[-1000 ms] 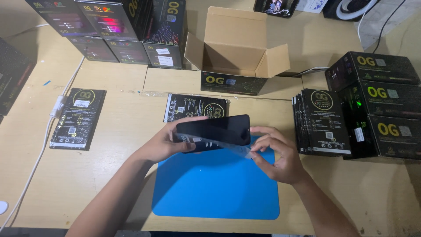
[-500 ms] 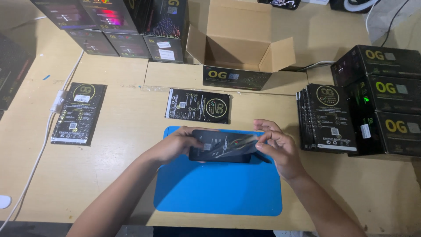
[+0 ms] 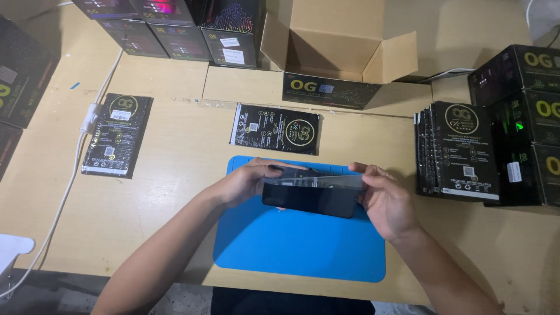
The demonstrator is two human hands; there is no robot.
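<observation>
Phone [image 3: 309,200]: between both hands, just above the blue mat [image 3: 297,251] — thin, stiff, likely slippery and fragile.
Left hand [image 3: 248,182]: clamped on its left end.
Right hand [image 3: 385,198]: pinching a clear film [image 3: 315,181] over it — hold edges only.

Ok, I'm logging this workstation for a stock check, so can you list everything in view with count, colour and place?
phone: one, black, held over the mat
clear film: one, transparent, along the phone's top edge
work mat: one, blue, table's near edge
flat packets: two lying singly, black, one at left, one behind the mat
packet stack: count unclear, black, right of the mat
open carton: one, brown inside, black front, far centre
boxes: several, black, far left and far right
cable: one, white, left side
table: one, light wood
left hand: holds the phone's left end
right hand: holds the phone's right end and the film
</observation>
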